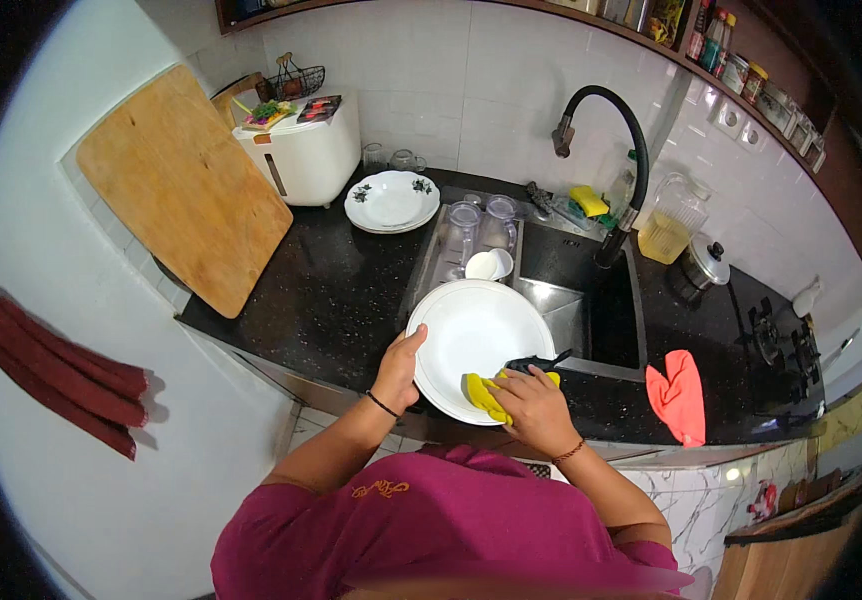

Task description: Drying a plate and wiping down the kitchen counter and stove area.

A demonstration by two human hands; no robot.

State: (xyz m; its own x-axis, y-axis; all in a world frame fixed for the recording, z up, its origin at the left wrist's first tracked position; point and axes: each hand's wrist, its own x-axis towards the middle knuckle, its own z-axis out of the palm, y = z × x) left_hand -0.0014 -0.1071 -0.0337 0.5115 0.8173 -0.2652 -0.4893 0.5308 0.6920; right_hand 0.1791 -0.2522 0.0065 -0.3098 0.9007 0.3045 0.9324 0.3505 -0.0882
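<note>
A white plate (pixel 476 337) with a thin line round its rim is held tilted over the counter's front edge. My left hand (pixel 399 371) grips its left rim, thumb on the upper face. At the lower right of the plate, my right hand (pixel 536 409) presses a yellow cloth (pixel 480 397) against the surface. A black item (pixel 540 363) shows just above the right fingers; what it is I cannot tell. Beyond the plate, two white cups or small bowls (pixel 482 265) and clear mugs (pixel 463 225) stand on the sink's drainboard.
The steel sink (pixel 615 322) with a black flexible faucet (pixel 637 142) lies right of the plate. A coral cloth (pixel 677 397) hangs over the counter edge. Floral plates (pixel 392 201) sit at the back left, near a wooden board (pixel 183 195). A pitcher (pixel 671 225) and lidded pot (pixel 703 262) stand right.
</note>
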